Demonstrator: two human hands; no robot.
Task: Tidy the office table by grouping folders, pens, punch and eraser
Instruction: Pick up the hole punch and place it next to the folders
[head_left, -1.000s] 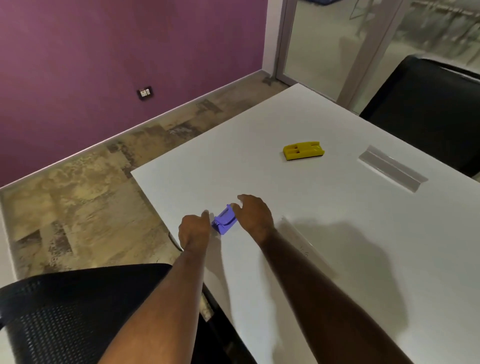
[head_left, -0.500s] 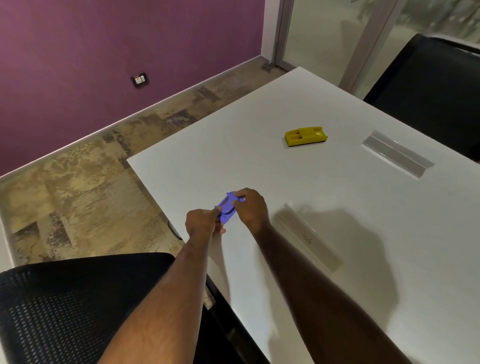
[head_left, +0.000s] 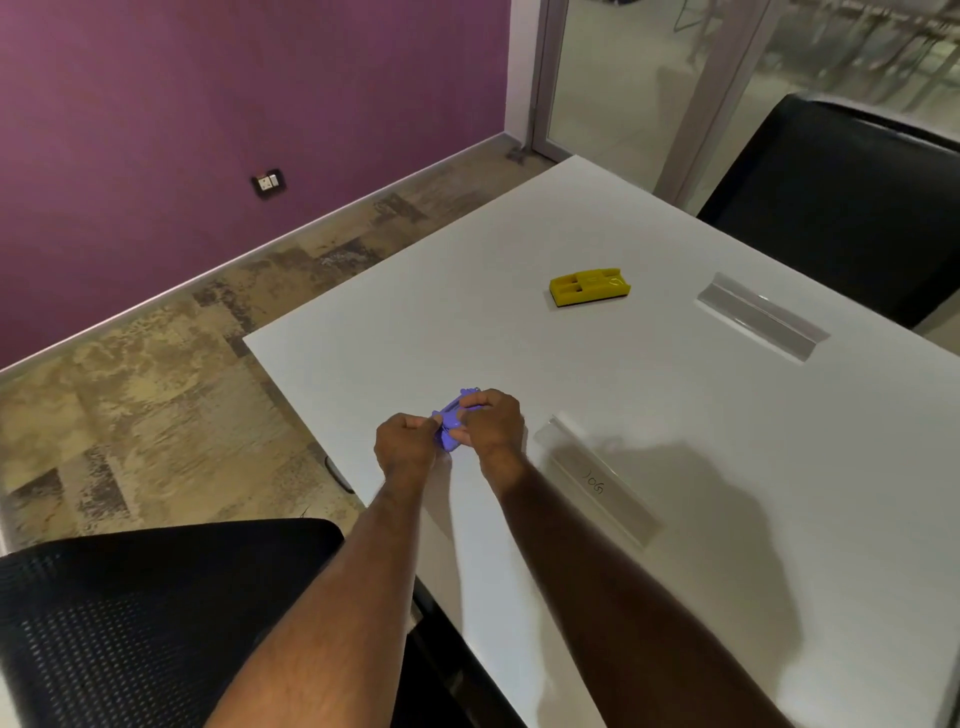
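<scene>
White table (head_left: 649, 467) fills my view, with a purple wall and mottled floor beyond its far left edge. Both my hands meet at the purple punch (head_left: 451, 425), near the table's left edge: my left hand (head_left: 406, 446) pinches its near end with curled fingers, and my right hand (head_left: 491, 420) curls over its top. Half a second ago the punch showed more between the hands; now they have closed in and cover most of it, and a second ago it sat low between them, barely gripped. I count one punch, one yellow eraser (head_left: 589, 287) well beyond it toward the table's middle, and two clear plastic holders: one (head_left: 597, 486) just right of my right hand, with handwriting on it, and one (head_left: 761, 317) right of the eraser. Two black chairs: one (head_left: 156, 613) at the table's near left, one (head_left: 852, 192) at its far right.
</scene>
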